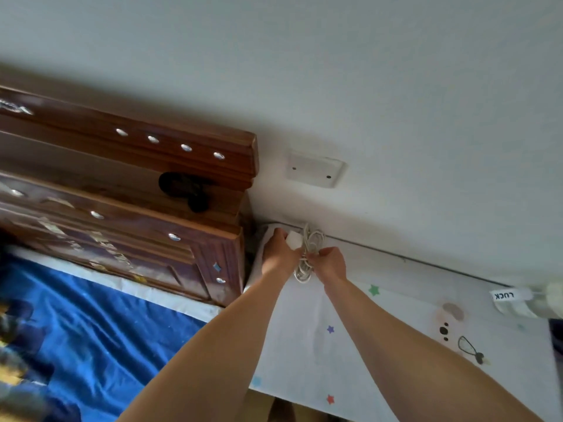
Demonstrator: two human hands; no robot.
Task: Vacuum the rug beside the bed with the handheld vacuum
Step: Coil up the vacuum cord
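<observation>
1. The left hand (278,252) grips a white plug block (294,240). It looks small, hard and light.
2. The coiled white cord (306,257) looks soft and floppy, so hold the whole bunch.
3. The right hand (330,263) pinches that cord.
4. No handheld vacuum or rug shows here.

"LUCK" upside down, on white tag (504,296)

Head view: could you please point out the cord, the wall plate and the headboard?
cord (302,275): head view, lower loops.
wall plate (315,172): head view, its centre.
headboard (182,134): head view, top rail.
</observation>
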